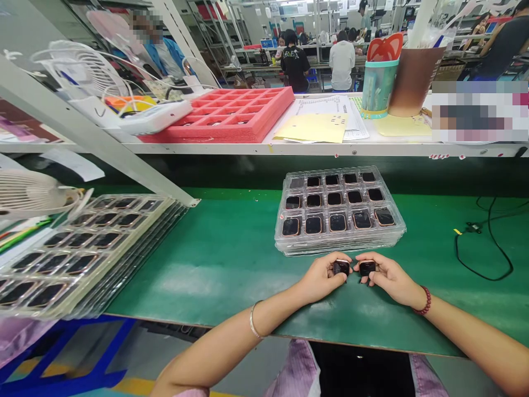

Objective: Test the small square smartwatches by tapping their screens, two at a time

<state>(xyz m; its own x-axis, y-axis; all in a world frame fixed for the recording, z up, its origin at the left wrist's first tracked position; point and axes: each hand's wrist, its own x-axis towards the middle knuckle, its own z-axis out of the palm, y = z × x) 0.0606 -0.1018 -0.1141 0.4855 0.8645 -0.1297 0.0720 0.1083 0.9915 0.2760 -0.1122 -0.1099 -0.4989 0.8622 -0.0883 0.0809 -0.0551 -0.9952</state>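
Note:
My left hand (326, 277) is closed around a smartwatch case (341, 267) with a dark screen. Close beside it, my right hand (384, 275) pinches a second smartwatch case (367, 268), also dark-faced. The two cases are held a small gap apart above the green table (231, 264). Just beyond my hands lies a stack of clear plastic trays (343, 242). Its top tray holds rows of similar watch cases; the back left compartment looks different, greyer than the others.
At the left, another stack of trays (136, 242) with dark watch faces reaches the table edge, near a small fan (28, 193). A black cable (491, 237) lies at right. The shelf behind carries a red foam tray (264, 124), papers (318, 127) and cups (413, 82).

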